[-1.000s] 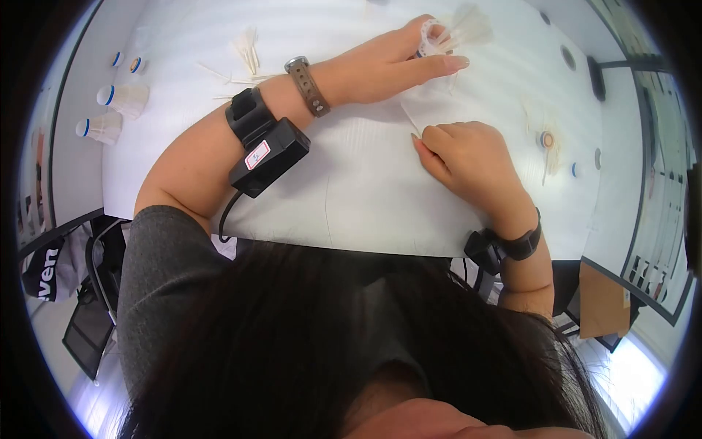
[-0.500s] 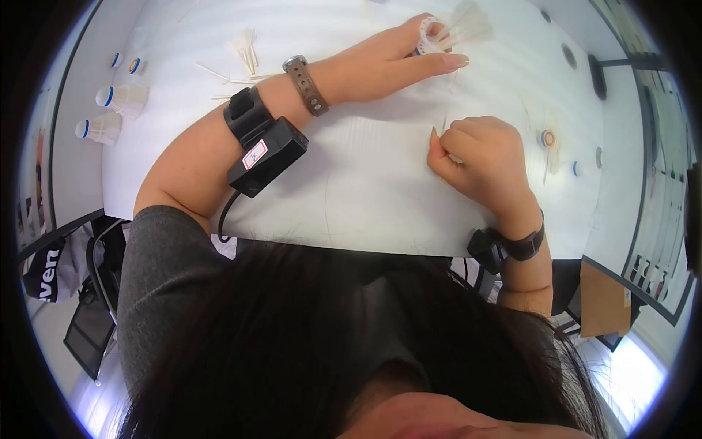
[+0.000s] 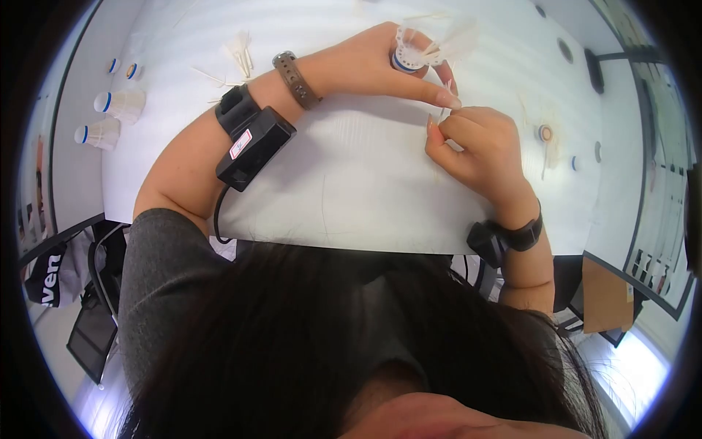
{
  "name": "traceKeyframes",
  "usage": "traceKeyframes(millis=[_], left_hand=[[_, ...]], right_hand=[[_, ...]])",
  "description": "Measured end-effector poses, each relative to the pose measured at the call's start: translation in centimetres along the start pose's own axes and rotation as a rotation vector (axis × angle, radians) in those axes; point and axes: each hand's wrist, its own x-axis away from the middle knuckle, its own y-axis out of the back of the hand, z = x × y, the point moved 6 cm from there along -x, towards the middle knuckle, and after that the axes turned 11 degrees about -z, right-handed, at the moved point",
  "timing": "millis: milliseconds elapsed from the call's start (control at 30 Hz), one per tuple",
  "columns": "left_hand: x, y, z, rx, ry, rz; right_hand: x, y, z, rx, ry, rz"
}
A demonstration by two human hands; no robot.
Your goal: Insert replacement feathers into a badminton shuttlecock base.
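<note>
My left hand is wrapped around a shuttlecock, its white feathers pointing up and right and its blue-banded base against my fingers. The left thumb and a fingertip come together beside a thin white feather shaft. My right hand is closed just below, its thumb and index finger pinching the lower end of that shaft. The two hands' fingertips nearly meet there, over the white table.
Two shuttlecocks lie at the left, with small cork bases behind them. Loose feather shafts are scattered beyond my left forearm. At the right lie another cork base with strands and a blue-and-white base.
My left hand has come nearer and tilted, bringing the shuttlecock left and its fingertips down to the right hand. The right hand has barely shifted.
</note>
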Motion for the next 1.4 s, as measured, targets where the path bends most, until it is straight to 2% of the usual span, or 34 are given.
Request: traceKeyframes(millis=[67, 267, 367, 467, 700, 767, 933, 1000, 1067, 1100, 1200, 1400], left_hand=[[0.2, 0.2, -0.6, -0.043, 0.070, 0.009], [-0.1, 0.1, 0.2, 0.031, 0.015, -0.045], [-0.1, 0.3, 0.6, 0.025, 0.019, -0.064], [0.0, 0.4, 0.1, -0.021, 0.028, -0.057], [-0.2, 0.1, 0.3, 0.017, 0.022, -0.031], [0.0, 0.1, -0.4, -0.001, 0.046, 0.007], [-0.2, 0.3, 0.3, 0.146, -0.102, -0.095], [-0.2, 0.3, 1.0, 0.207, 0.151, -0.053], [-0.1, 0.1, 1.2, 0.389, 0.113, -0.173], [0.0, 0.1, 1.4, 0.392, 0.106, -0.166], [-0.3, -0.1, 1.5, 0.348, 0.094, -0.128], [0.3, 0.5, -0.1, 0.099, 0.113, -0.023]], right_hand=[[0.1, -0.2, -0.3, 0.000, -0.031, 0.024], [0.1, -0.1, -1.1, -0.030, -0.174, -0.005], [0.3, 0.0, -1.8, -0.036, -0.340, 0.041], [0.4, 0.3, -2.5, 0.000, -0.419, 0.036], [1.5, -0.9, -3.8, -0.341, -0.630, -0.011], [1.7, -0.9, -4.0, -0.369, -0.638, -0.065], [1.2, 0.2, -4.1, -0.287, -0.672, -0.148], [1.2, 1.0, -4.6, -0.369, -0.622, -0.268], [0.7, 2.0, -4.2, -0.312, -0.502, -0.334], [0.4, 2.5, -3.8, -0.281, -0.443, -0.369], [-0.1, 3.1, -2.5, -0.250, -0.287, -0.449], [0.0, 2.6, -2.7, -0.304, -0.297, -0.389]])
